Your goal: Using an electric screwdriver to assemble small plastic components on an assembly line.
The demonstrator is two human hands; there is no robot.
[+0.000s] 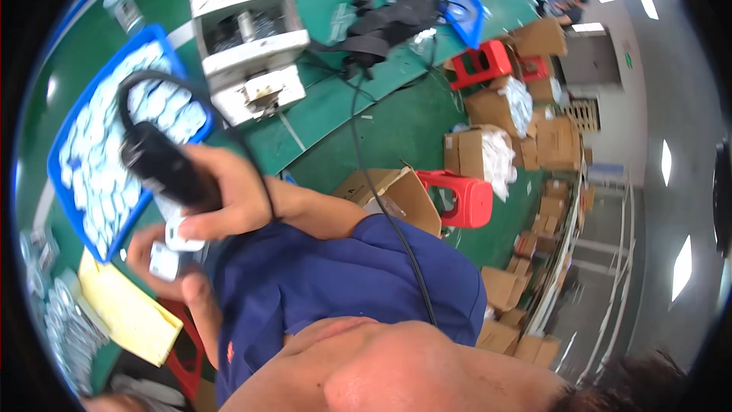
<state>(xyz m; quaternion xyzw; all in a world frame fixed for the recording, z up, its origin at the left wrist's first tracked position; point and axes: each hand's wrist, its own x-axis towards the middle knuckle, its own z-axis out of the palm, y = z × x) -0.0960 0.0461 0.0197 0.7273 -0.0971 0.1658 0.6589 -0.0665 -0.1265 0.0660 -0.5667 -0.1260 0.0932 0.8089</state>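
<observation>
- Centrally, at mid-left of the frame, the right hand (229, 194) gripped a black handheld scanner (164, 168), fingers wrapped fully round its body, its black cable (381, 198) looping up over the blue tray and trailing across the blue shirt.
- Just below, the left hand (171, 267) pinched a small white packet (164, 261), with a second white piece (181, 238) touching the right hand's fingertips.
- Judging by this, the step went best with the packet held flat and steady under the scanner's nose, the cable kept clear.
- Left of the hands, a blue tray (65, 183) on the green counter (335, 99) was packed with rows of white packets.
- At lower left lay a plain yellow sheet (126, 313).
- At upper centre stood a white boxy machine (248, 46).
- At right, brown cardboard boxes (488, 149) and red plastic stools (465, 198) crowded the floor; any labels were too small to tell.
</observation>
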